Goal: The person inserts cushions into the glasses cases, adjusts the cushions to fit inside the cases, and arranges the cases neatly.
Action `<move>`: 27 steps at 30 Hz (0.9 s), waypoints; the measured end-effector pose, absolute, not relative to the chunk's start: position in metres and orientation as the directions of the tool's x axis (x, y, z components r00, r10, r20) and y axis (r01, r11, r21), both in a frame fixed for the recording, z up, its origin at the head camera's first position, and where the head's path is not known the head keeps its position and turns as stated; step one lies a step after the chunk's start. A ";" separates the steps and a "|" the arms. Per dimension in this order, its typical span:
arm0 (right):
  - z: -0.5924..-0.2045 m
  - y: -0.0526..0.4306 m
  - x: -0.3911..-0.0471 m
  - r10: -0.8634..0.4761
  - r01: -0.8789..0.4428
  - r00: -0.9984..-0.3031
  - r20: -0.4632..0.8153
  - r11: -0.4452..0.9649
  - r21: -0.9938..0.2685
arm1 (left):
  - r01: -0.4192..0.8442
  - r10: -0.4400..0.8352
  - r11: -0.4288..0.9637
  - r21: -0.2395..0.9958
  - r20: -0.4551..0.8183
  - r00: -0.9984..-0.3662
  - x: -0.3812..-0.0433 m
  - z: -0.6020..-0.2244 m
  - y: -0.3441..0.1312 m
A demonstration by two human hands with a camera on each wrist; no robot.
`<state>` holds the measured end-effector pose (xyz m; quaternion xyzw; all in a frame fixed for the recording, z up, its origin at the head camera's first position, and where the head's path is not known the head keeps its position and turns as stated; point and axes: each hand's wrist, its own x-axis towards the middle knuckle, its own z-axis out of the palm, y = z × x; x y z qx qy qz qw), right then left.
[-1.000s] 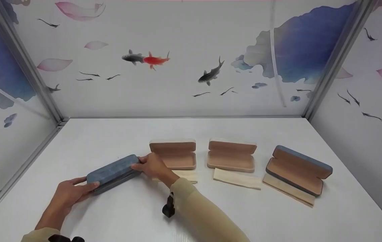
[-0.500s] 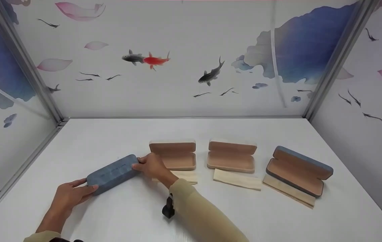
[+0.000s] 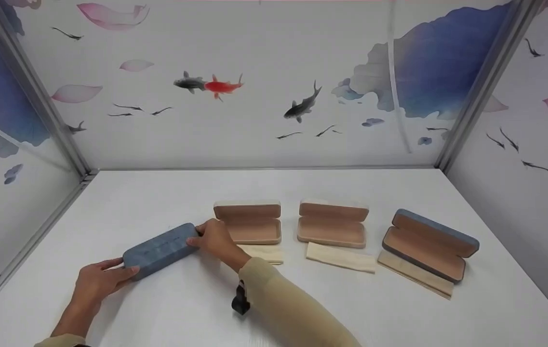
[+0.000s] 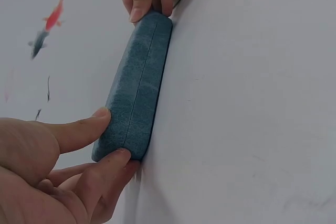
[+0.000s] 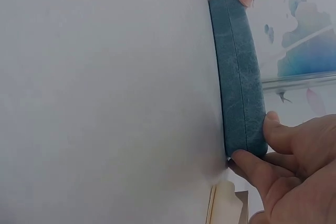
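A blue glasses case [image 3: 160, 250], its lid closed, lies at the left of the table between my two hands. My left hand [image 3: 98, 282] grips its near left end, thumb on the lid and fingers lower at the end. At the far right end my right hand [image 3: 217, 241] holds it the same way. In the left wrist view the seam of the case [image 4: 137, 85] runs as a thin line along its long side. The right wrist view shows the case [image 5: 239, 72] close against the white tabletop, with thumb and fingers of each hand at its ends.
Two pale glasses cases, one in the middle [image 3: 257, 231] and one beside it [image 3: 331, 231], stand with lids raised. A blue one [image 3: 423, 250] is open at the right. Folded cream cloths [image 3: 341, 258] lie before them. Printed wall panels [image 3: 254, 144] enclose the table.
The lid of the blue glasses case in my hands came down from slightly ajar to closed. Both hands have kept their hold at its ends, and the other cases have not moved.
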<state>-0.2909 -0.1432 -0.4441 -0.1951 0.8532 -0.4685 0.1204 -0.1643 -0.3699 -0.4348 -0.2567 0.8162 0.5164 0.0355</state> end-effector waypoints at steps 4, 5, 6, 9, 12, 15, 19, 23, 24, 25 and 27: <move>-0.436 -0.141 -0.290 -0.427 -0.191 -0.903 -0.036 0.477 -0.858 | -0.437 -0.378 0.332 0.836 -0.306 -0.874 -0.164 -0.433 -0.368; -0.434 -0.139 -0.289 -0.426 -0.188 -0.904 -0.035 0.470 -0.862 | -0.435 -0.382 0.332 0.837 -0.303 -0.873 -0.164 -0.432 -0.368; -0.432 -0.138 -0.289 -0.426 -0.186 -0.904 -0.032 0.462 -0.867 | -0.434 -0.387 0.329 0.838 -0.299 -0.872 -0.164 -0.430 -0.367; -0.424 -0.132 -0.290 -0.440 -0.187 -0.898 -0.023 0.428 -0.884 | -0.428 -0.423 0.341 0.837 -0.270 -0.865 -0.163 -0.425 -0.363; -0.415 -0.126 -0.291 -0.444 -0.175 -0.896 -0.027 0.409 -0.896 | -0.418 -0.476 0.366 0.832 -0.218 -0.852 -0.162 -0.415 -0.358; -0.406 -0.119 -0.290 -0.441 -0.150 -0.897 -0.044 0.396 -0.906 | -0.393 -0.506 0.403 0.826 -0.156 -0.848 -0.162 -0.406 -0.350; -0.394 -0.109 -0.289 -0.448 -0.158 -0.893 -0.037 0.388 -0.908 | -0.345 -0.498 0.443 0.828 -0.093 -0.862 -0.160 -0.394 -0.338; -0.384 -0.100 -0.286 -0.471 -0.200 -0.882 -0.002 0.379 -0.904 | -0.324 -0.502 0.455 0.829 -0.061 -0.863 -0.158 -0.380 -0.327; -0.381 -0.098 -0.285 -0.477 -0.206 -0.879 0.005 0.369 -0.906 | -0.320 -0.502 0.458 0.829 -0.056 -0.863 -0.157 -0.377 -0.324; -0.379 -0.095 -0.284 -0.482 -0.215 -0.876 0.017 0.358 -0.908 | -0.315 -0.501 0.459 0.831 -0.050 -0.864 -0.157 -0.373 -0.321; -0.374 -0.089 -0.282 -0.492 -0.230 -0.870 0.037 0.337 -0.913 | -0.298 -0.494 0.458 0.837 -0.038 -0.869 -0.157 -0.367 -0.315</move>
